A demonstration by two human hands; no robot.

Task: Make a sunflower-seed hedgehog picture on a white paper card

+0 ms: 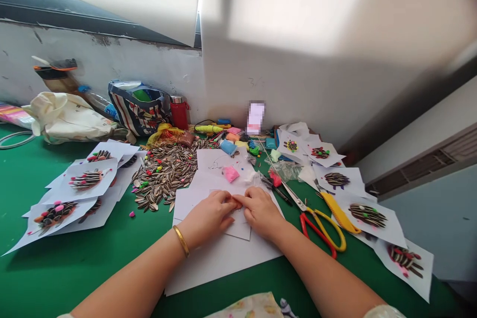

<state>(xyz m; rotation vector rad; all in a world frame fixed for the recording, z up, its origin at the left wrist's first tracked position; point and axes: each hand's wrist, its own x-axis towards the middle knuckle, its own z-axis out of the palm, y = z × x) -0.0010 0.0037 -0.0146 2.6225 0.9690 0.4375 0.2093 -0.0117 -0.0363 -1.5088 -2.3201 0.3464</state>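
My left hand (pixel 212 214), with a gold bangle (pixel 181 241) on the wrist, and my right hand (pixel 263 212) meet fingertip to fingertip over a small white paper (pixel 240 232). Both have bent fingers pressed together; whatever is between them is too small or hidden to make out. Under the small paper lie larger white sheets (pixel 208 271). Just beyond my fingers a packet of pink clay (pixel 230 174) rests on the paper. To the left spreads a pile of striped sunflower seeds (pixel 169 169) with small coloured clay bits among them.
Scissors (pixel 323 228) and a yellow utility knife (pixel 340 213) lie right of my right hand. Cards with seed pictures are stacked at left (pixel 89 179) and right (pixel 367 214). Along the wall stand a red bottle (pixel 179 113), a striped bag (pixel 139 109) and a cream bag (pixel 69 119).
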